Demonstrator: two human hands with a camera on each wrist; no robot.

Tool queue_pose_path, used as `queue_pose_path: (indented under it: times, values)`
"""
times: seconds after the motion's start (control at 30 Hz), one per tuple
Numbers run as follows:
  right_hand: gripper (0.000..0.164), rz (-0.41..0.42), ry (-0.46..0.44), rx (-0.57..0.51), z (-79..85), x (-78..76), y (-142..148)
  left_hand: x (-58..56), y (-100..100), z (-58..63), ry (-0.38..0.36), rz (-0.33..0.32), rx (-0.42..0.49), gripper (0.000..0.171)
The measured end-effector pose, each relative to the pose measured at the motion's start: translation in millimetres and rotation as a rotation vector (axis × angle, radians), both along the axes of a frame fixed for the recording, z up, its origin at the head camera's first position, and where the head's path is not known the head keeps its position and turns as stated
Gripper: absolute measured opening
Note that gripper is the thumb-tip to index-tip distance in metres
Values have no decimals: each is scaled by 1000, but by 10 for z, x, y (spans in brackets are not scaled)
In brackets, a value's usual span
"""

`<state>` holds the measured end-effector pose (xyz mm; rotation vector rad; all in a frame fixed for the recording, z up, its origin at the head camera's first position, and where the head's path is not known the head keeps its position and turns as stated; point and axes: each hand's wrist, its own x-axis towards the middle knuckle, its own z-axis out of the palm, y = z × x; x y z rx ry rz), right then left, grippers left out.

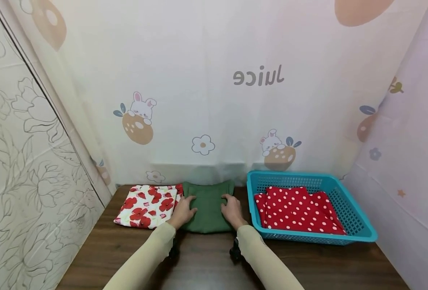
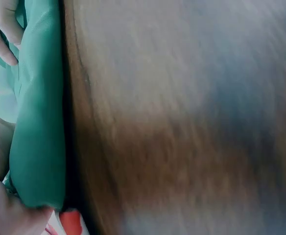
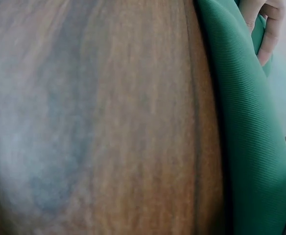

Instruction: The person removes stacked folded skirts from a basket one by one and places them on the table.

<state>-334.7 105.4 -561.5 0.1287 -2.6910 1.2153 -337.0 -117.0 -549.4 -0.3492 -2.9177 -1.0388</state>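
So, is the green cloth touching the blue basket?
Apart: the head view shows a strip of dark wooden table between the green cloth and the blue basket.

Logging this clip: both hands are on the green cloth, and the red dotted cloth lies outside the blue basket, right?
No: the head view shows the red dotted cloth inside the blue basket. The left hand and right hand are on the green cloth.
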Motion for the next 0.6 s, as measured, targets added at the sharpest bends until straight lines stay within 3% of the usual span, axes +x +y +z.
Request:
queue_pose_path:
  times: [0.2,0.33,0.6]
  values:
    - [36,4,0,-16,14,35,-12,43,32,-7,56,26,51,45]
    - [39,-9,-41,-13,63,65,-1,74,30,35,57,29,81,47]
    - [47,-63,-116,36,157,149,6,95,48,129,48,10,94,68]
